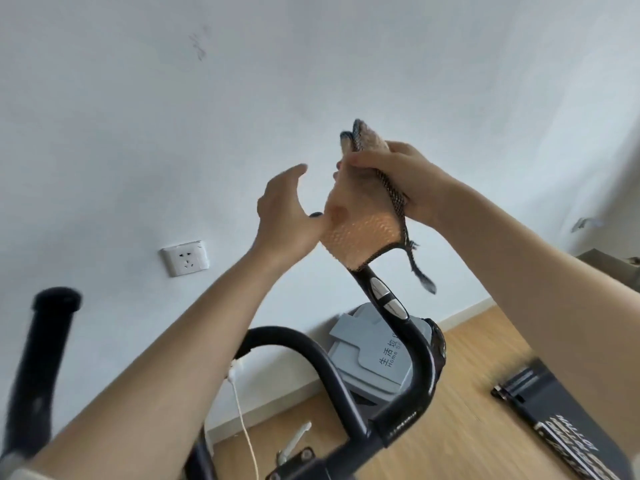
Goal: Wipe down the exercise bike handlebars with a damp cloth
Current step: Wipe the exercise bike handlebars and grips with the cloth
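Peach waffle-weave cloth with dark edging point(360, 233) is draped over the top end of the black curved handlebar point(414, 344) and gripped by the right hand point(408, 181), fingers point(367, 156) curled; the left hand point(287, 216) is held open just beside it.

Cloth point(360, 223) atop right handlebar point(398, 327) — bin point(374, 355) behind, socket point(185, 258) left.
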